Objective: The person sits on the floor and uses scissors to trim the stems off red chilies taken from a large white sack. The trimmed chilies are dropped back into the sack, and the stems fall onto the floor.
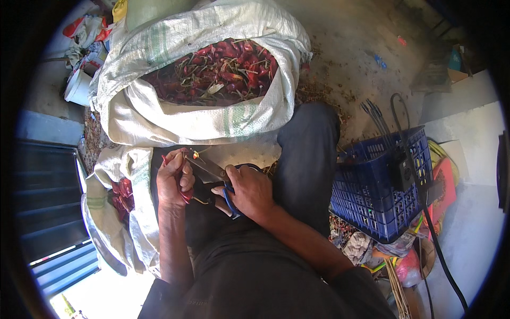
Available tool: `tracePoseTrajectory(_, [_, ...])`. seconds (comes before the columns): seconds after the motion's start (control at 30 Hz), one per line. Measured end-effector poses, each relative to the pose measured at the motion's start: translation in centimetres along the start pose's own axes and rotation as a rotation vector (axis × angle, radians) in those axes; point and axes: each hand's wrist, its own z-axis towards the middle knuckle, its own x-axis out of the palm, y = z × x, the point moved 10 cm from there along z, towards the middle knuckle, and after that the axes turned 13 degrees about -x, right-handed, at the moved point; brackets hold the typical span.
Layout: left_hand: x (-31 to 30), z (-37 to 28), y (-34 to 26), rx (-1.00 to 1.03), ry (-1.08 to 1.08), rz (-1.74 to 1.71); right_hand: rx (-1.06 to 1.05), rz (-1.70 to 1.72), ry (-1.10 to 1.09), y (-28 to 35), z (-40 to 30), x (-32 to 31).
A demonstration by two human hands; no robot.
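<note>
My left hand [175, 177] is closed around dried red chili peppers [186, 195], one with its pale stem sticking out below the fingers. In my right hand [249, 191] is a pair of scissors [213, 169] with blue handles; the blades reach toward the chilies at my left fingertips. A small cut piece with a stem [195, 154] shows just beyond the blade tips. In front of me a large white woven sack [191, 131] stands with its mouth wide, full of dried red chilies with stems [227, 71]. Another woven sack [141, 199] with red chilies [122, 193] is by my left forearm.
A blue plastic crate [374, 191] stands right of my knee, with a black cable [434, 235] beside it. Bags and a bundle of sticks [394, 283] lie below it. A white bucket [78, 88] is at the far left. Debris litters the floor [350, 60].
</note>
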Motion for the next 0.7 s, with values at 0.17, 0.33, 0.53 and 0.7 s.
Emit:
tracePoseTrajectory(0.17, [-0.5,-0.2,0.6,-0.044,-0.046,-0.003,-0.044,-0.120,0.028,-0.1,0.0,0.3])
tracePoseTrajectory(0.33, [-1.2,-0.4,0.7,-0.053,-0.087,0.043,-0.062,-0.208,0.094,-0.1,-0.3,0.7])
tracePoseTrajectory(0.53, [-1.4,-0.8,0.4,-0.025,-0.201,0.202,-0.083,-0.196,0.140,0.3,-0.5,0.7])
tracePoseTrajectory(0.7, [-1.8,-0.8,0.3,-0.066,-0.263,0.316,-0.119,-0.337,0.091,0.4,-0.8,0.8])
